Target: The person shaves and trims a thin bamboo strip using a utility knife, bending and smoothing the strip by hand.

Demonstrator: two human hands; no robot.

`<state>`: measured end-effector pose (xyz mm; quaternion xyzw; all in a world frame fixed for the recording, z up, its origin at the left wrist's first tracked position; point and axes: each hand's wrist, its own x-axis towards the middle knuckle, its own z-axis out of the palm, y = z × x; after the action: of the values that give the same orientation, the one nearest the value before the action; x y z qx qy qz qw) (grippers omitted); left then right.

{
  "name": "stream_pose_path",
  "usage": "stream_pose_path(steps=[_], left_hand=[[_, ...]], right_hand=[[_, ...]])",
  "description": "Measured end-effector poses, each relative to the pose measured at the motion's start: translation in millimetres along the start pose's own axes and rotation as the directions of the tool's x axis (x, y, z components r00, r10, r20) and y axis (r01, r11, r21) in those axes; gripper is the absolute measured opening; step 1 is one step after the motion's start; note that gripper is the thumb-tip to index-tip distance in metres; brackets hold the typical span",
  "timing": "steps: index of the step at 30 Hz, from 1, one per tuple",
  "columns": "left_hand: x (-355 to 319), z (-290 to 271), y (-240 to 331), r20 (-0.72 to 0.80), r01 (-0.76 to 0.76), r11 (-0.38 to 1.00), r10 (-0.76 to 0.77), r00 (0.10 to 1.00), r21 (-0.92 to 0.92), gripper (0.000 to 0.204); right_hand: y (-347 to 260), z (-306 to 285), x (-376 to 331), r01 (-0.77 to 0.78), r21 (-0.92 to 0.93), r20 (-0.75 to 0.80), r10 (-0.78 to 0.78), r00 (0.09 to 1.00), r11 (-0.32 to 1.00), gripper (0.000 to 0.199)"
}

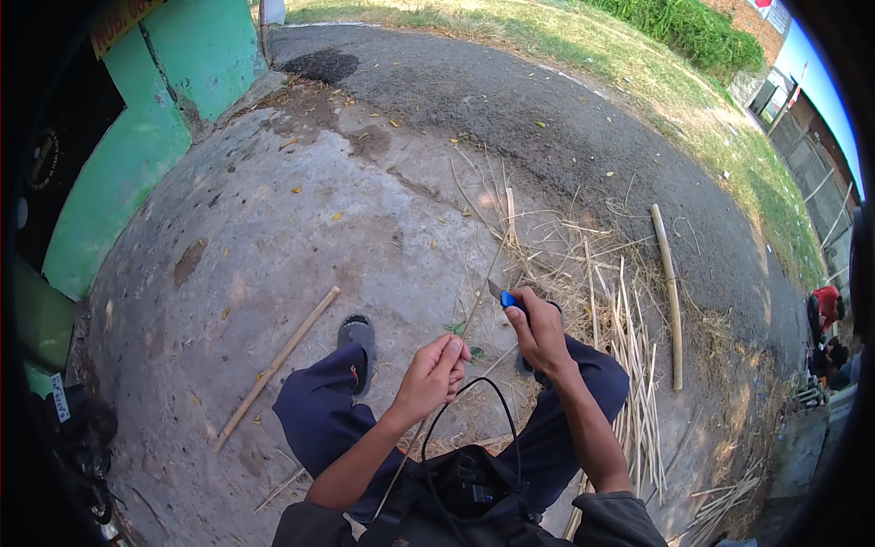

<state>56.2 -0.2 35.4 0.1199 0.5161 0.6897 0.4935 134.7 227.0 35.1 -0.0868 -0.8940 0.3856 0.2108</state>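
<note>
The person is wearing dark navy trousers (319, 415) and a dark slip-on sandal (357, 335) on the left foot. Both forearms are showing bare below dark rolled sleeves (612, 515). A black chest strap and a looping black cable (474, 401) are hanging below the grip.

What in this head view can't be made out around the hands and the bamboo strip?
- Knife: the right hand covers the blue handle; only the blade tip shows.
- Thin bamboo strip: its lower run is hidden by the left hand.
- Right foot: hidden behind the right hand and knee.
- Split strips: too thin to count.
</note>
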Motion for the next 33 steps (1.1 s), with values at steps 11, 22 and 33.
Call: stream_pose_path(steps=[11, 22, 33], left_hand=[[5.4, 8.8, -2.2, 0.015, -0.055, 0.998, 0.055, 0.998, -0.035, 0.032], [11.4, 6.0, -15.9, -0.008, -0.247, 0.933, 0.258, 0.966, 0.262, 0.026], [-0.1, 16.4, -4.1, -0.099, -0.28, 0.807, 0.382, 0.919, 0.52, 0.029]], right_hand=[[-7.7, 6.0, -8.5, 0.126, -0.036, 0.171, -0.118, 0.978, 0.991, 0.028], [-8.7, 6.5, -9.6, 0.197, -0.102, 0.156, -0.18, 0.971, 0.975, 0.029], [-9.5, 6.3, -5.6, 0.162, -0.2, 0.033, -0.159, 0.987, 0.966, 0.026]])
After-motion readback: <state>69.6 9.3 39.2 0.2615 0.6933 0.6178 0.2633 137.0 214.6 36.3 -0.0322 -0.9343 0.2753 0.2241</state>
